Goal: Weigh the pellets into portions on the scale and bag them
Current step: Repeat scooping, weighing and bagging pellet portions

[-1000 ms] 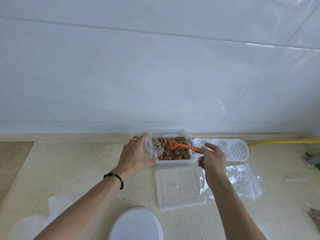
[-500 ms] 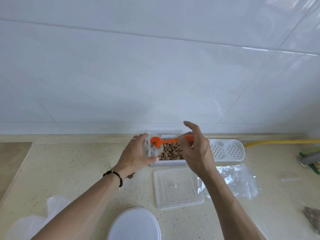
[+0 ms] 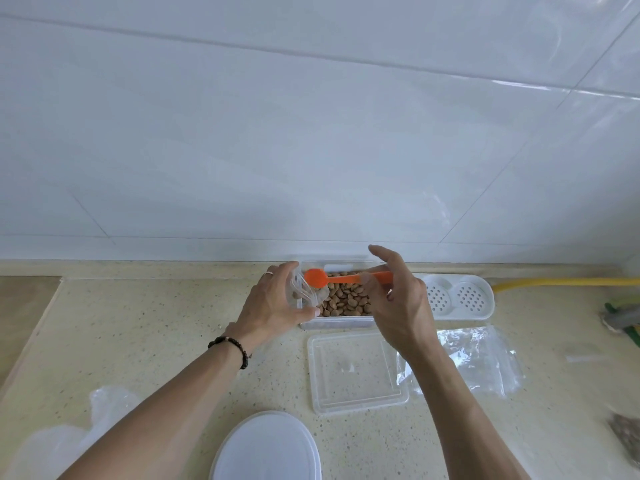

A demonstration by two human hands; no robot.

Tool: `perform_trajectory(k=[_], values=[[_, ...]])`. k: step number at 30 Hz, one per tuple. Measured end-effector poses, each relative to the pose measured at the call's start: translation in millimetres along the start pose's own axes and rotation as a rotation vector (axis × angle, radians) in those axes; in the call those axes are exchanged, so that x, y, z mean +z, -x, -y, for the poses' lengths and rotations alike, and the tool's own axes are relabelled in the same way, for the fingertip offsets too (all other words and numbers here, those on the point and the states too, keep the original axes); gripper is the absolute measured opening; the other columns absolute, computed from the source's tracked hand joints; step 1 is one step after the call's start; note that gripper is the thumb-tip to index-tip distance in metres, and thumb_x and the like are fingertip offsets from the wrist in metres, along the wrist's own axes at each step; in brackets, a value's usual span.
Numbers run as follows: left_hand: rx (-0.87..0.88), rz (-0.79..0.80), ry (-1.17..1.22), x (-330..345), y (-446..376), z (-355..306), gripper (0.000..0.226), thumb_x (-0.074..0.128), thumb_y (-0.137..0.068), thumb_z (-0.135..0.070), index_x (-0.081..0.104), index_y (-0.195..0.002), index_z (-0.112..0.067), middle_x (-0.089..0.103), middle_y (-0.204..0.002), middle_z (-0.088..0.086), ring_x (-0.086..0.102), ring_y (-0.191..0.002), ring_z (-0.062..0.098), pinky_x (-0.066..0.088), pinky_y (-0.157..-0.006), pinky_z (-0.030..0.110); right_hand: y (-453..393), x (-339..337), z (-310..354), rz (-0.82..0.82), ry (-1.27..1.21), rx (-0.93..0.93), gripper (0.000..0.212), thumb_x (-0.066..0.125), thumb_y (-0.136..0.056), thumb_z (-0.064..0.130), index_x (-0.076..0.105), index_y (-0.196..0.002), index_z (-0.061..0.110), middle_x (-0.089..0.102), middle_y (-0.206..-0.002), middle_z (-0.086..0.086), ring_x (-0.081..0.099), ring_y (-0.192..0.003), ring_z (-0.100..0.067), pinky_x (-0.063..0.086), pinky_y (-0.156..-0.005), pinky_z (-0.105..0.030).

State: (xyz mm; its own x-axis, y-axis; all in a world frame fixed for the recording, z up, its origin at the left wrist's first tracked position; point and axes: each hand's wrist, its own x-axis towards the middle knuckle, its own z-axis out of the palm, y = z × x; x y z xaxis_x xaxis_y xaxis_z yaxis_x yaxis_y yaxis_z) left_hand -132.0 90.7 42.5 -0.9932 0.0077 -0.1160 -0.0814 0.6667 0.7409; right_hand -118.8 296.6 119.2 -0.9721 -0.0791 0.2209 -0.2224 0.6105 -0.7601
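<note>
Left hand (image 3: 277,306) grips a small clear bag (image 3: 304,292) at the left end of the pellet container (image 3: 337,322), fingers and thumb curled round the bag's mouth; a few brown pellets visible inside the bag. Ring on one finger, dark bead bracelet (image 3: 230,346) on the wrist. Right hand (image 3: 398,306) pinches the handle of an orange spoon (image 3: 341,278), thumb and fingers closed on the handle, index finger raised clear. Spoon lies roughly level, its bowl at the bag's mouth, over the container's left end. Cannot tell whether the bowl carries pellets. Pellets (image 3: 346,299), brown, fill the open clear container, which stands on the speckled countertop (image 3: 156,323) against the white tiled wall (image 3: 311,133). Clear lid (image 3: 356,372) lies flat on the counter just in front of the container. White perforated tray (image 3: 457,299) sits just right of the container, partly behind the right hand. Crumpled clear bags (image 3: 485,358) lie right of the lid. White round object (image 3: 266,448) at the near edge, cut off by the frame. More clear plastic (image 3: 79,431) at lower left. Yellow hose (image 3: 568,282) runs along the wall at right. Brown pellet mass (image 3: 627,434) at far right edge, blurred.
</note>
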Motion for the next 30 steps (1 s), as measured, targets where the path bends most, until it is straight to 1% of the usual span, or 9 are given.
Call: perform_trajectory(k=[4, 7, 9, 11, 14, 19, 22, 26, 30], values=[[0.004, -0.006, 0.010, 0.0, 0.5, -1.1, 0.095, 0.082, -0.066, -0.048, 0.032, -0.144, -0.027, 0.045, -0.133, -0.003, 0.042, -0.121, 0.012, 0.036, -0.093, 0.026, -0.9, -4.1, -0.3, -0.010, -0.019, 0.014, 0.034, 0.060, -0.097, 0.016, 0.054, -0.130, 0.017, 0.065, -0.077, 0.014, 0.054, -0.059, -0.013, 0.045, -0.052, -0.023], [0.004, -0.007, 0.004, -0.9, 1.8, -1.4, 0.096, 0.082, -0.066, -0.047, 0.032, -0.144, -0.027, 0.045, -0.135, -0.001, 0.043, -0.124, 0.014, 0.038, -0.096, 0.028, -1.9, -3.3, -9.9, -0.181, -0.039, 0.113, 0.029, 0.055, -0.098, 0.012, 0.054, -0.126, 0.013, 0.060, -0.066, 0.010, 0.053, -0.050, -0.010, 0.042, -0.048, -0.020], [0.008, -0.013, -0.008, -2.8, 2.9, 0.6, 0.096, 0.082, -0.065, -0.049, 0.031, -0.144, -0.028, 0.046, -0.134, -0.002, 0.044, -0.124, 0.014, 0.038, -0.096, 0.027, -1.4, -3.2, -25.1, -0.250, 0.024, 0.217, 0.027, 0.051, -0.099, 0.012, 0.053, -0.125, 0.010, 0.063, -0.070, 0.001, 0.051, -0.048, -0.008, 0.041, -0.049, -0.025], [0.015, -0.018, -0.018, -5.7, 4.2, 2.8, 0.095, 0.081, -0.065, -0.049, 0.032, -0.144, -0.028, 0.046, -0.133, -0.003, 0.044, -0.124, 0.014, 0.040, -0.097, 0.028, 1.3, -0.7, -40.2, -0.209, 0.113, 0.283, 0.028, 0.050, -0.099, 0.013, 0.051, -0.126, 0.008, 0.068, -0.083, -0.010, 0.055, -0.054, -0.015, 0.043, -0.053, -0.033], [0.031, -0.026, -0.038, -9.4, 5.4, 4.1, 0.094, 0.081, -0.066, -0.047, 0.032, -0.144, -0.027, 0.046, -0.132, -0.003, 0.044, -0.123, 0.013, 0.041, -0.098, 0.028, 5.8, 12.1, -53.7, -0.111, 0.155, 0.347, 0.027, 0.051, -0.100, 0.014, 0.051, -0.126, 0.008, 0.065, -0.086, -0.007, 0.055, -0.057, -0.013, 0.039, -0.051, -0.027], [0.040, -0.023, -0.058, -10.8, 7.0, 8.2, 0.096, 0.081, -0.065, -0.050, 0.031, -0.145, -0.030, 0.047, -0.130, -0.003, 0.045, -0.123, 0.013, 0.042, -0.098, 0.029, 6.0, 38.7, -56.4, -0.052, -0.059, 0.560, 0.020, 0.049, -0.101, 0.022, 0.053, -0.120, 0.017, 0.066, -0.102, -0.007, 0.066, -0.070, -0.025, 0.055, -0.064, -0.039], [0.042, -0.026, -0.059, -11.5, 8.3, 10.3, 0.096, 0.080, -0.066, -0.051, 0.030, -0.145, -0.032, 0.047, -0.131, -0.003, 0.045, -0.123, 0.013, 0.040, -0.096, 0.026, 6.1, 43.8, -56.6, -0.108, -0.204, 0.672, 0.012, 0.050, -0.101, 0.019, 0.054, -0.112, 0.016, 0.064, -0.092, -0.006, 0.061, -0.056, -0.019, 0.051, -0.053, -0.033], [0.031, -0.022, -0.068, -10.6, 8.2, 10.8, 0.098, 0.080, -0.065, -0.053, 0.029, -0.146, -0.030, 0.047, -0.135, -0.002, 0.045, -0.126, 0.014, 0.042, -0.099, 0.029, 6.7, 37.7, -61.2, -0.231, -0.361, 0.802, 0.009, 0.054, -0.100, 0.016, 0.059, -0.106, 0.011, 0.063, -0.086, -0.009, 0.055, -0.050, -0.017, 0.047, -0.046, -0.026], [0.042, -0.025, -0.076, -10.1, 8.7, 9.2, 0.096, 0.081, -0.065, -0.051, 0.032, -0.144, -0.027, 0.048, -0.136, -0.001, 0.045, -0.127, 0.013, 0.042, -0.101, 0.029, 7.4, 29.0, -62.0, -0.280, -0.449, 0.868, 0.008, 0.058, -0.098, 0.014, 0.061, -0.105, 0.010, 0.064, -0.078, -0.009, 0.053, -0.049, -0.015, 0.049, -0.051, -0.028]])
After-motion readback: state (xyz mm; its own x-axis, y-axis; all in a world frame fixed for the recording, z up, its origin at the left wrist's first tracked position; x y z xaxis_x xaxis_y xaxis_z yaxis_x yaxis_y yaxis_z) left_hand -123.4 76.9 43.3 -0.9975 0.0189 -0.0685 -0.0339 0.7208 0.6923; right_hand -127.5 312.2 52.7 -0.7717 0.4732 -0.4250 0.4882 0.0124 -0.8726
